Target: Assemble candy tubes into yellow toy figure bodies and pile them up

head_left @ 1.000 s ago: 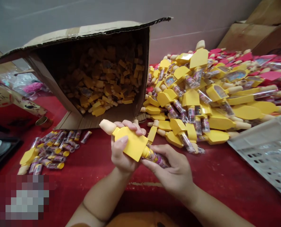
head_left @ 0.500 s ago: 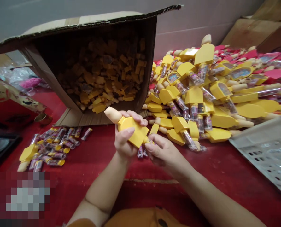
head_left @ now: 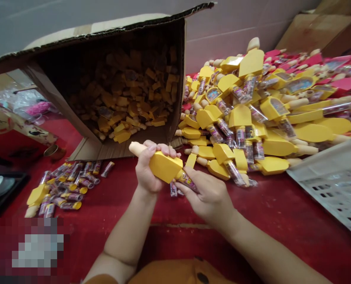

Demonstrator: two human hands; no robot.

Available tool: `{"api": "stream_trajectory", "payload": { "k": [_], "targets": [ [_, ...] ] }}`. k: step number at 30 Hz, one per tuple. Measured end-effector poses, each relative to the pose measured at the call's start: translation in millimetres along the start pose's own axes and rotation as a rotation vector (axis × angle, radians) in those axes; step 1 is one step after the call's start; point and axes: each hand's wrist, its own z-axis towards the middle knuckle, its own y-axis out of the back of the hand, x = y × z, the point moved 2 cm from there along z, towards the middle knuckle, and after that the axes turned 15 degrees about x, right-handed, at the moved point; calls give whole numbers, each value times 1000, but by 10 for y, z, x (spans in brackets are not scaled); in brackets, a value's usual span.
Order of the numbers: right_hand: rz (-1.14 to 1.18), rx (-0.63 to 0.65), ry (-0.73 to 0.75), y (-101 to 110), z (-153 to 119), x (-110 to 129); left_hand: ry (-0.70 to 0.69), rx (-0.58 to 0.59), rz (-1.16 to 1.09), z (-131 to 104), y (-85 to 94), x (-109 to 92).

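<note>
Paddle (head_left: 165, 167), yellow, one, with peach handle (head_left: 137, 148); I find it near mid-view, held above the red table (head_left: 104, 213). Long axis: handle to 10 o'clock, neck to 4 o'clock.

Left hand (head_left: 151, 169): nearer the handle, curled about the paddle, fingers over the far edge, thumb lying up by the handle's base.

Right hand (head_left: 209, 193): nearer the neck, on the 4 o'clock side, pinching one purple-labelled tube (head_left: 188, 181) between thumb and fingers.

Governing relation, as I judge it: tube and paddle lie end to end on much the same slanting line, the tube's yellow end at the neck. How firmly they are joined, I cannot tell.

Surroundings, clockwise from the paddle: at 11 o'clock, cardboard box (head_left: 113, 151) on its side, holding many yellow pieces (head_left: 134, 114); at 2 o'clock, heap (head_left: 242, 116) of yellow pieces with tubes, pink pieces (head_left: 348, 83) beyond; just past 3 o'clock, white crate (head_left: 305, 178); at 5 o'clock, just below the paddle, a second tube (head_left: 173, 190), partly hidden; at 9 o'clock, loose tubes (head_left: 75, 173), a single yellow piece (head_left: 39, 195) beside them.
</note>
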Motion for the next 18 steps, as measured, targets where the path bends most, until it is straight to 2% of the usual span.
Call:
{"api": "stream_trajectory", "payload": {
  "k": [3,7,11,13,16,18],
  "targets": [
    [254,115,-156,-12,12,34,68,7,-19,15,40,8],
    [642,277,-325,-27,67,11,66,35,24,14,34,-26],
    [1058,501,-435,-76,123,-76,55,-60,52,58,73,-19],
    [954,501,-416,-85,144,-134,68,-130,55,90,127,-9],
    [473,315,-290,-63,149,-170,42,-215,51,106,191,-26],
    [354,290,-262,-67,117,-132,25,-179,60,91,173,-52]
  ]
}}
